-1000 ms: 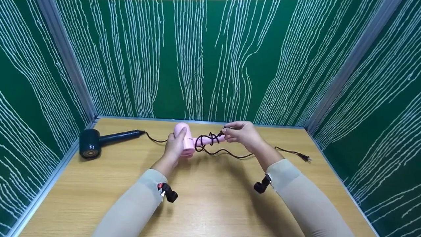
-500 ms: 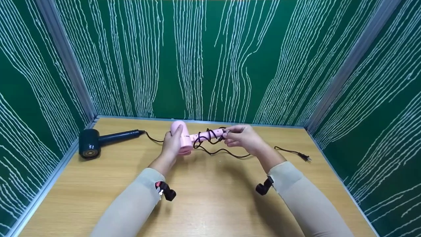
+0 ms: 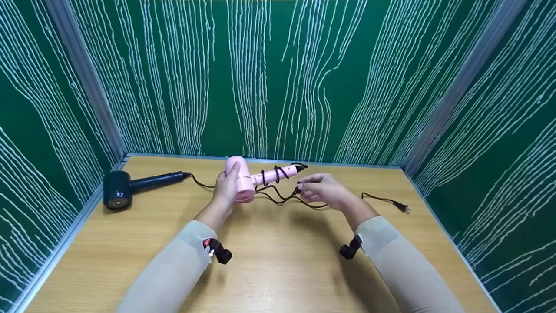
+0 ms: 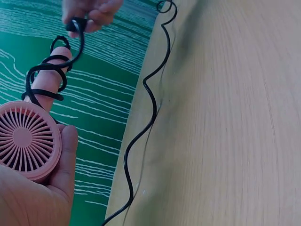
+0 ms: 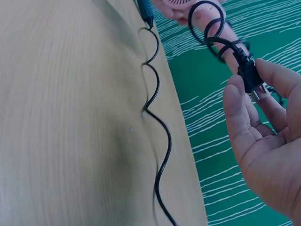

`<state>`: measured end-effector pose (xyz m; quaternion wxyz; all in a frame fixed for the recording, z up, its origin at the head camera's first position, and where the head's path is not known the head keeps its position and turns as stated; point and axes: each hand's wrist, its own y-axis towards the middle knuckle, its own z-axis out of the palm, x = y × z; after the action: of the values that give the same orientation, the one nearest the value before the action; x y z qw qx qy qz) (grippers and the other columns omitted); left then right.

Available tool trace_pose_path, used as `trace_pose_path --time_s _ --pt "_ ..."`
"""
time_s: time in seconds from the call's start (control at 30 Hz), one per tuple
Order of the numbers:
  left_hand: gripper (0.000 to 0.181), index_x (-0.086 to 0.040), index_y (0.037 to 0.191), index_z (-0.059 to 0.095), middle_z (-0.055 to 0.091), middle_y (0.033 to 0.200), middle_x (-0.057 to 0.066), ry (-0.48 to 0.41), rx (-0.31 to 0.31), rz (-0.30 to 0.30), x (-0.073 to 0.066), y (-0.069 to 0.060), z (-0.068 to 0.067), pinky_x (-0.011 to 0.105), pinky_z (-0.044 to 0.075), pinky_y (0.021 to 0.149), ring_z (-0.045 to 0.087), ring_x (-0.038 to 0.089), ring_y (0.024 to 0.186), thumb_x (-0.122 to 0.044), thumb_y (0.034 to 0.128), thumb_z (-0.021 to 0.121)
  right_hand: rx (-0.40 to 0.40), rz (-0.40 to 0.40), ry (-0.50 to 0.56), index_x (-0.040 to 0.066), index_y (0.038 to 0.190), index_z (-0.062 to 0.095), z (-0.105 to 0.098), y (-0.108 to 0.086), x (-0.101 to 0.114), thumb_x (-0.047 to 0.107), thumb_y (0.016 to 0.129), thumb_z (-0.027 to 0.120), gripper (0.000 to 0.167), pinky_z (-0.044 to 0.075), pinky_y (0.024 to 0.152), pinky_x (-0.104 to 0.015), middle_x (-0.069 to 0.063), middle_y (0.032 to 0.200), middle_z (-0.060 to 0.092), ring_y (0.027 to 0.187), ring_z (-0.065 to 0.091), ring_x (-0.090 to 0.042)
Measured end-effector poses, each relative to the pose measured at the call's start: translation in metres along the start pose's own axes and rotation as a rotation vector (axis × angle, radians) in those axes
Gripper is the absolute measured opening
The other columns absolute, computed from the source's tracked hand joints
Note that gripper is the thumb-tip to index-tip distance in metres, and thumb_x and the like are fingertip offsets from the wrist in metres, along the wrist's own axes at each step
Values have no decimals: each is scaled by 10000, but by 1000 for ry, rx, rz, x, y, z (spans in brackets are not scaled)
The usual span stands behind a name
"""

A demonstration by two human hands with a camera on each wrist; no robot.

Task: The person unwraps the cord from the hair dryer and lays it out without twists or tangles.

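My left hand [image 3: 226, 188] grips the head of a pink hair dryer [image 3: 239, 179], thumb over its near side. The round slotted grille [image 4: 22, 137] faces the camera in the left wrist view. The dryer's handle points right and slightly up, with its black cord [image 4: 51, 67] looped around it. Between thumb and fingers, my right hand [image 3: 323, 190] pinches the black plug [image 5: 250, 75] at that cord's end, its metal prongs turned toward the palm. Plug and hand are apart from the handle, to the right of it and slightly lower.
A dark teal hair dryer [image 3: 118, 191] lies at the left of the wooden table [image 3: 260, 269]. Its wavy black cord [image 5: 162, 125] runs along the table behind my hands to a plug [image 3: 402, 208] at the right. Green walls [image 3: 217, 87] with white streaks enclose the table.
My right hand has moved down and away from the handle's end, pulling the plug along. The cord loops around the handle look fewer. The pink dryer has shifted slightly left and up.
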<state>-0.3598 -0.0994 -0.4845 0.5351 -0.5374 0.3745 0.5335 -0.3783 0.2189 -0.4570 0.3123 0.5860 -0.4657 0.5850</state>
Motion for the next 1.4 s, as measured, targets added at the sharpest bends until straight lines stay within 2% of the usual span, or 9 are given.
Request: trace_pose_path --time_s 0.2,0.43,0.6,0.73,0.9,1.07,1.17,1.27,1.4 --pt "702 -70 1588 462 705 1240 169 -23 58 -6 -3 -4 0 427 718 778 767 236 997 -632 1167 493 -3 8 -23 -110 1394 679 -7 5 -11 50 1077 734 358 706 918 -344 -34 991 826 859 793 -124" --pt "653 -15 1515 467 709 1046 135 -87 133 -20 -3 -7 2 419 699 656 762 223 820 -578 1185 479 -30 28 -8 -136 1355 690 -9 10 -19 43 1069 736 340 706 850 -312 -26 927 797 800 761 -114" --pt "640 -28 1525 474 722 1013 116 -78 189 -49 -3 -9 4 432 703 650 769 213 808 -575 1193 459 -59 51 6 -113 1301 714 -8 14 -22 21 1061 742 277 711 841 -324 -42 911 795 773 769 -118" --pt "653 -45 1555 455 718 1059 135 -66 233 -73 -4 -11 4 455 710 670 771 235 841 -585 1188 470 -83 71 -1 -88 1313 682 -7 15 -22 44 1062 767 296 713 879 -349 -79 962 793 804 787 -143" --pt "665 -71 1576 450 718 1114 152 -48 265 -104 -5 -12 2 468 719 705 785 269 903 -602 1178 487 -97 84 -37 -95 1379 649 -9 15 -19 -15 1082 688 310 712 924 -385 -169 1063 802 871 811 -199" --pt "652 -65 1556 463 725 1104 157 -28 291 -121 -4 -12 0 470 719 710 788 285 921 -592 1175 506 -116 92 -49 -129 1464 621 -13 16 -17 -42 1094 646 381 712 879 -340 -237 1214 751 909 797 -205" --pt "653 -74 1559 461 724 1107 155 -2 306 -132 -2 -12 0 468 718 711 792 310 950 -594 1169 520 -141 86 -127 -89 1454 682 -17 18 -16 74 1095 719 396 691 848 -276 -183 1266 762 954 774 -158" --pt "649 -83 1563 457 722 1119 154 26 311 -136 0 -13 0 465 719 723 791 333 991 -594 1168 526 -147 67 -176 -60 1400 731 -21 19 -14 153 1073 777 393 664 827 -235 -86 1183 814 940 757 -111" --pt "638 -60 1542 468 714 1115 149 59 294 -126 4 -13 1 457 716 716 777 292 958 -574 1170 530 -119 47 -102 -94 1371 709 -23 21 -8 98 1062 779 370 670 806 -240 -30 1020 824 828 743 -91"
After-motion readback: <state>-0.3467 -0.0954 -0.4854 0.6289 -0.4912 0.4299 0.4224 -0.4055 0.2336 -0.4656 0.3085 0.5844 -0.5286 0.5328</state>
